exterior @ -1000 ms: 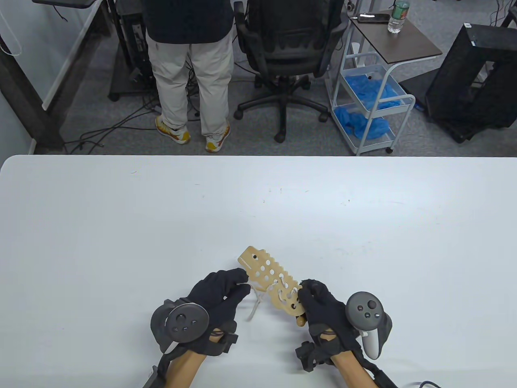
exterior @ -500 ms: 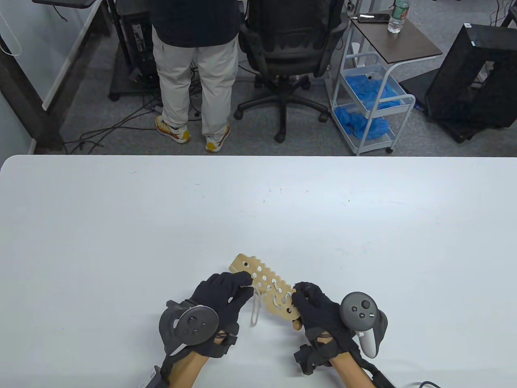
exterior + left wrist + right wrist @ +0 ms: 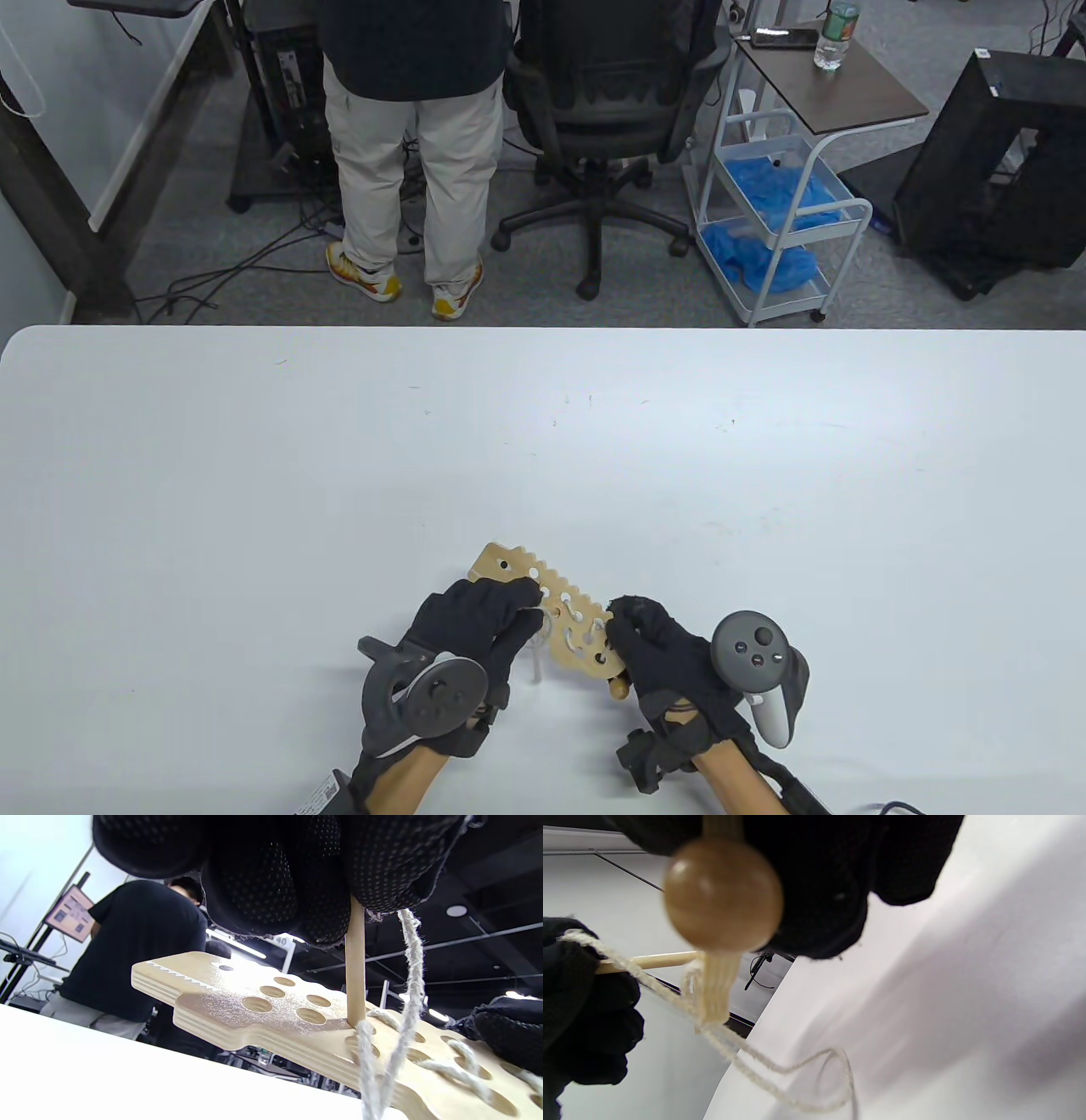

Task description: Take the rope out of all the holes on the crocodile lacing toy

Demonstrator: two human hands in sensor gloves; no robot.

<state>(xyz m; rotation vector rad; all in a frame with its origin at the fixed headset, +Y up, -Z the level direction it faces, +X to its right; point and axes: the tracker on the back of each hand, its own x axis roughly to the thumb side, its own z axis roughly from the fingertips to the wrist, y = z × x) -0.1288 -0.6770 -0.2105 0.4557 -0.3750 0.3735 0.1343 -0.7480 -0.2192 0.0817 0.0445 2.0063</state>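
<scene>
Left hand [image 3: 475,624] pinching needle [image 3: 355,963], "40" sign [image 3: 281,941]

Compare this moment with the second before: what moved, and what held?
The toy and both hands shifted left and slightly nearer. The left hand closed in on the toy, bringing the wooden needle to a hole. The right hand kept its grip on the toy; the rope remains laced.

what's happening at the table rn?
A person in sensor gloves is unlacing a wooden crocodile lacing toy, held above the white table. The right hand grips its tail end. The left hand pinches the wooden needle, whose tip sits in a hole, with rope trailing from it. The snout-end holes are empty; rope is laced through the holes nearer the right hand.
</scene>
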